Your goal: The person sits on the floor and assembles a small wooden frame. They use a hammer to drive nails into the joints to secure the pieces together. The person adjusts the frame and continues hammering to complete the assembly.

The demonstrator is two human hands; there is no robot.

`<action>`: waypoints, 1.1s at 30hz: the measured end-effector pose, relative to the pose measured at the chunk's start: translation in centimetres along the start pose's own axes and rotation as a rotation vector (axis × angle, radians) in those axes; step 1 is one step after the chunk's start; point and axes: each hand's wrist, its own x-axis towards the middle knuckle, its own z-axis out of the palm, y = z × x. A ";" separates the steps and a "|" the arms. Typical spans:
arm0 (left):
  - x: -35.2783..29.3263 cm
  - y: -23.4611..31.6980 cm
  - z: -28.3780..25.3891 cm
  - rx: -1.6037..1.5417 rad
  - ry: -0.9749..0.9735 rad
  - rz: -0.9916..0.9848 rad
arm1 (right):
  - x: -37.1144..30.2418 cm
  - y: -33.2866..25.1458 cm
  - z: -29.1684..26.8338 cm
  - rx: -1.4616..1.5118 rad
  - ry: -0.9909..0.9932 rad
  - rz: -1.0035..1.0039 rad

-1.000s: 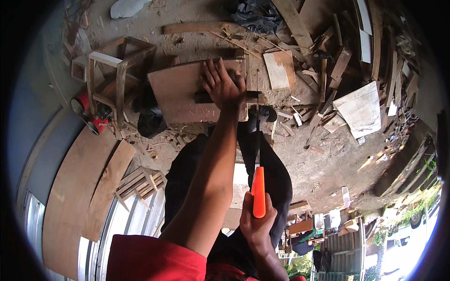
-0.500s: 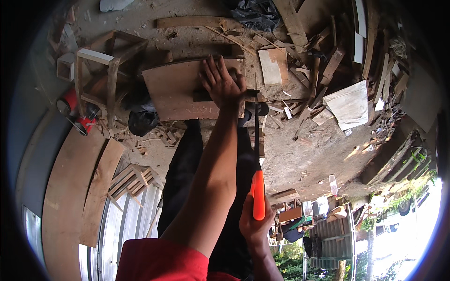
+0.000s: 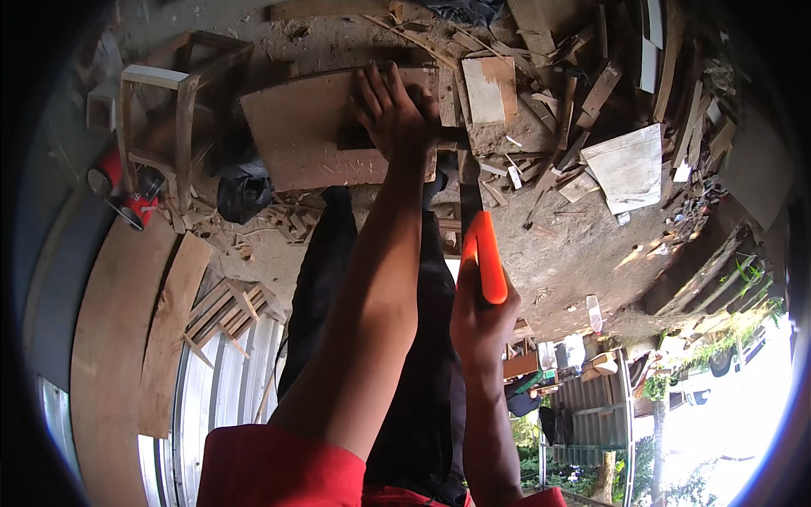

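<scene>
Holding dark wood strip (image 3: 452, 136) w/ L hand (image 3: 397, 118): palm down, fingers a bit spread, laid flat across strip and brown wood panel (image 3: 296, 131) under it. R hand (image 3: 486, 325) is wrapped tight round orange handle (image 3: 492, 270) of handsaw (image 3: 470, 190).

Key relation: strip's long axis runs approx L-R, its R end poking out just past panel's R edge. Saw is to R of L hand, long axis pointing approx straight away from body, handle at near end, so blade sits roughly square to strip. Blade lines up w/ the overhang, clear of panel edge; can't tell from this angle if teeth touch or if there's any kerf. Blade tip also hard to make out vs dirt floor (image 3: 583, 253).

L hand is the nearer one to the overhang, just beside it; R hand is well back toward body. Handle leans slightly, far end to L. L forearm (image 3: 363, 321) passes L of saw, arms uncrossed.

Nearby: black plastic bag (image 3: 245, 198) off panel's near L corner, pale board (image 3: 625, 173) well R of blade.
</scene>
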 end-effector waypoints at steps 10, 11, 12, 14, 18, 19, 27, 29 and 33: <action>-0.2 -0.1 0.2 0.024 0.015 0.011 | 1.8 0.8 -0.2 -0.116 -0.130 0.026; -0.2 -0.3 0.2 0.030 0.026 0.015 | 1.0 1.2 -0.4 -0.105 -0.101 -0.059; -0.2 -0.3 0.3 0.035 0.036 0.020 | -1.0 2.1 -0.6 -0.093 -0.072 -0.144; 0.2 -0.3 0.2 0.018 0.057 0.023 | -4.4 2.8 -1.5 -0.061 -0.031 -0.239; -0.3 -0.6 0.4 -0.007 0.075 0.039 | -1.6 2.5 -0.9 -0.051 -0.036 -0.157; -0.2 -0.5 0.7 0.014 0.069 0.041 | 1.1 2.4 -0.3 -0.091 -0.072 -0.141; -0.4 -0.8 0.5 -0.010 0.097 0.054 | -3.3 3.1 -1.4 -0.028 0.017 -0.207; -0.4 -0.2 0.4 0.011 0.069 0.046 | 1.5 2.3 0.0 0.033 -0.042 -0.082; -0.8 -0.4 0.4 0.007 0.052 0.040 | -4.9 3.8 -0.6 -0.012 -0.034 -0.133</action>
